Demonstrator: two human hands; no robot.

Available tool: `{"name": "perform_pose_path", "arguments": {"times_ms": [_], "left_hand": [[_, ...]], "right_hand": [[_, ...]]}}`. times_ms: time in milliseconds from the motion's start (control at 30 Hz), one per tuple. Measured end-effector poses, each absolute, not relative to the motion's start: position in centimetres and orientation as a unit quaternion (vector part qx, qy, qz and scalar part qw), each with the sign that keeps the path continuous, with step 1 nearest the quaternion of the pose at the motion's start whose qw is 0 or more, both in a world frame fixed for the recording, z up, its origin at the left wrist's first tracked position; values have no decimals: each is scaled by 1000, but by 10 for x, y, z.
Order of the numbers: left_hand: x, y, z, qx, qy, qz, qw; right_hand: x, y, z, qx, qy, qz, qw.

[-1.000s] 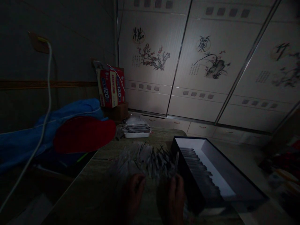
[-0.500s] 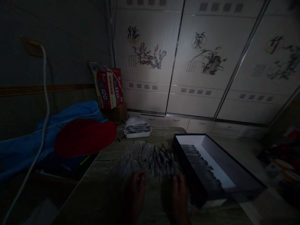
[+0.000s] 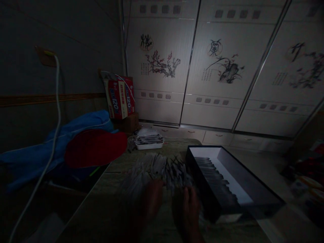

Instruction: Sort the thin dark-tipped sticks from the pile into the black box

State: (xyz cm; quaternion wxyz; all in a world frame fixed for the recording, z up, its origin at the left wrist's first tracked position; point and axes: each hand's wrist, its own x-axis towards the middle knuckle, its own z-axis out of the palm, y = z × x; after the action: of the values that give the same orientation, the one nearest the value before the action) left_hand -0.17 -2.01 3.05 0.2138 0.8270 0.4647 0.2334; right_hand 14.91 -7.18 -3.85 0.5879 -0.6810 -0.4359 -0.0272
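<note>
Packet pile (image 3: 157, 168) on dim table (image 3: 101, 209)

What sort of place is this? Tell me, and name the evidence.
Probably a dim room in a home: pale sliding cupboard doors painted with ink flowers, crumpled blue fabric by the wall, and a mottled table bearing a pile of thin grey sticks.

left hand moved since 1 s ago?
Yes. The left hand slid forward and slightly right, towards the black box, which barely shifts in the view. Its fingertips now overlap the near edge of the pile of slim sticks.
</note>
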Motion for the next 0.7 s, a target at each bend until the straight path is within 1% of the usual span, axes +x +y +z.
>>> {"name": "perform_pose_path", "arguments": {"times_ms": [200,367,467,567,700], "left_hand": [[15,18,19,859,443,172,188],[23,33,18,862,430,178,203],[24,35,17,849,421,212,239],[22,35,16,810,427,279,288],[13,30,19,699,458,385,391]], "right_hand": [[146,-71,-36,-666,-462,-35,585],[147,-71,-34,-657,-483,-41,577],[145,-73,-36,-660,-484,-47,572],[142,-75,-38,-659,-495,-59,563],[139,-75,-41,-652,-511,-63,556]]}}
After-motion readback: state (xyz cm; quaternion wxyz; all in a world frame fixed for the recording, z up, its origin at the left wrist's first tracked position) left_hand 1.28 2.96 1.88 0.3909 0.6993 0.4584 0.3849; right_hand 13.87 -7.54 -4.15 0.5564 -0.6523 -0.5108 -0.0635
